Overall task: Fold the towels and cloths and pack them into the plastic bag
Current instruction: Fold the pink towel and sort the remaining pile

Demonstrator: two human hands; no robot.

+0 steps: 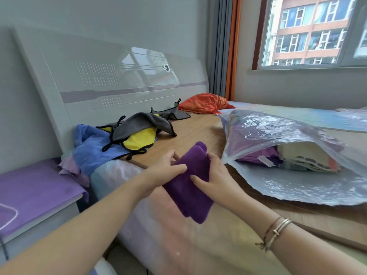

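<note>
Purple cloth (pixel 188 187): folded small and thick; it is held up above the edge of the bed (pixel 198 128), in the middle of the view.
Left hand (pixel 164 171): the cloth is gripped at its 9 o'clock side; the fingers (pixel 179 168) are curled over the top of it.
Right hand (pixel 213 175): the cloth is gripped at its 3 o'clock side; the thumb is pressed on the front and the other fingers are hidden behind.
Bracelets (pixel 278 229): thin ones are worn on the right wrist.
Plastic bag (pixel 297 175): it is laid flat on the bed at 3 o'clock from the hands; its mouth is open toward them.
Inside the bag: folded things are seen through the plastic, a purple towel (pixel 256 155) and a pale patterned one (pixel 309 157) among them.
Cloth pile (pixel 123 141): it is heaped at 11 o'clock from the hands, by the headboard (pixel 119 80); blue, yellow and grey cloths with black trim are mixed up in it.
Grey cloth (pixel 172 114): it is spread out alone at 12 o'clock, farther along the bed.
Orange pillow (pixel 204 103): it is set at 1 o'clock, near the curtain.
Bedside stand (pixel 29 195): it is seen at 9 o'clock, covered in purple.
</note>
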